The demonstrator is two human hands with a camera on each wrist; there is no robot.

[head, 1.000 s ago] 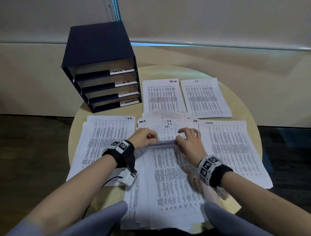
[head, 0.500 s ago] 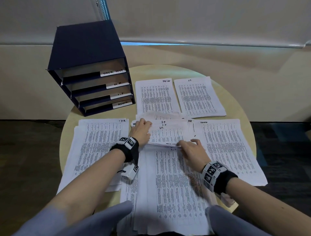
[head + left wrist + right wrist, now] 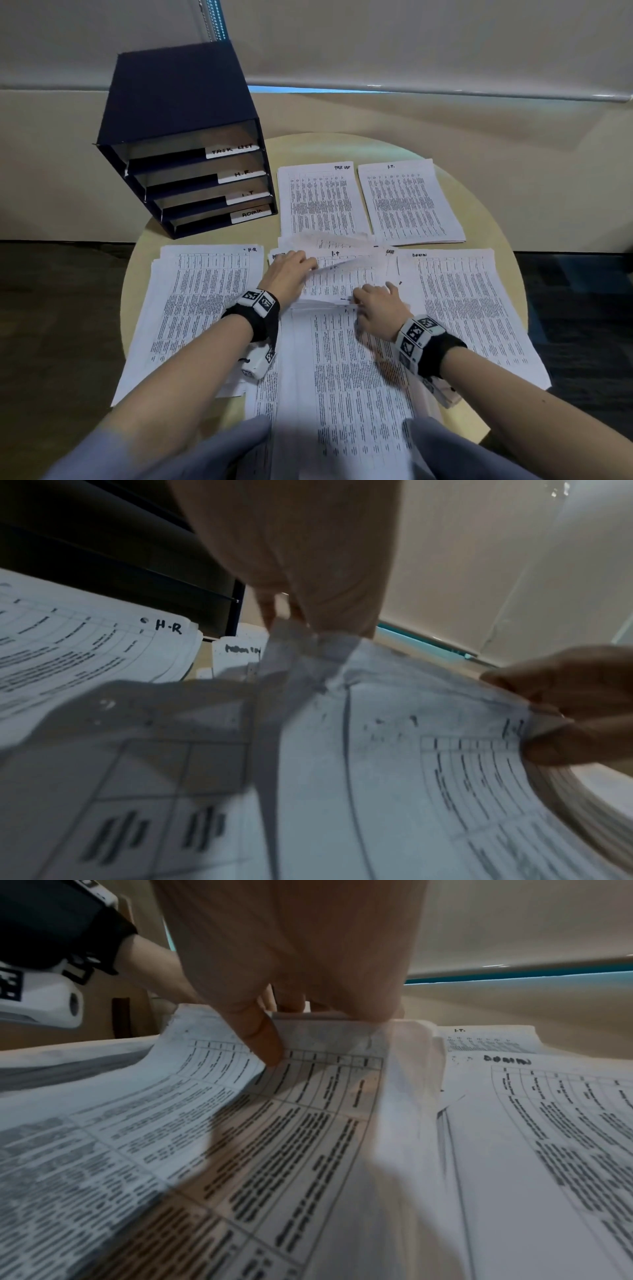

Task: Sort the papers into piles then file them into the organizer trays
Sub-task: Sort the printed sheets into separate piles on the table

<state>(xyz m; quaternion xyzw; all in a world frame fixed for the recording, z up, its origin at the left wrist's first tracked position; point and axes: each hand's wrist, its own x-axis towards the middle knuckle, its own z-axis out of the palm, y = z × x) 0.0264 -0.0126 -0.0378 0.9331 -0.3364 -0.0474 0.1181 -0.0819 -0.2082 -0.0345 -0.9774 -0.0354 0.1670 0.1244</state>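
Observation:
A thick unsorted stack of printed papers [image 3: 342,377] lies in front of me on the round table. My left hand [image 3: 308,266] pinches the far left corner of the lifted top sheets [image 3: 308,642]. My right hand [image 3: 359,298] pinches the edge of those sheets near the middle, thumb [image 3: 265,1042] on top and fingers behind. Sorted piles lie around: H-R [image 3: 198,308] at the left, Task List [image 3: 318,202] and I.T. [image 3: 411,202] at the back, Admin [image 3: 469,308] at the right. The dark blue organizer [image 3: 178,113] stands at the back left with several labelled trays.
The round beige table [image 3: 479,205] shows bare strips along its rim. A low cream wall [image 3: 445,113] runs right behind it. Dark floor [image 3: 58,325] lies to the left and right. My grey-clad knees [image 3: 222,448] sit under the near edge.
My left hand has slid away from me to the far left corner of the stack, and the lifted sheets have fanned back. My right hand has barely moved.

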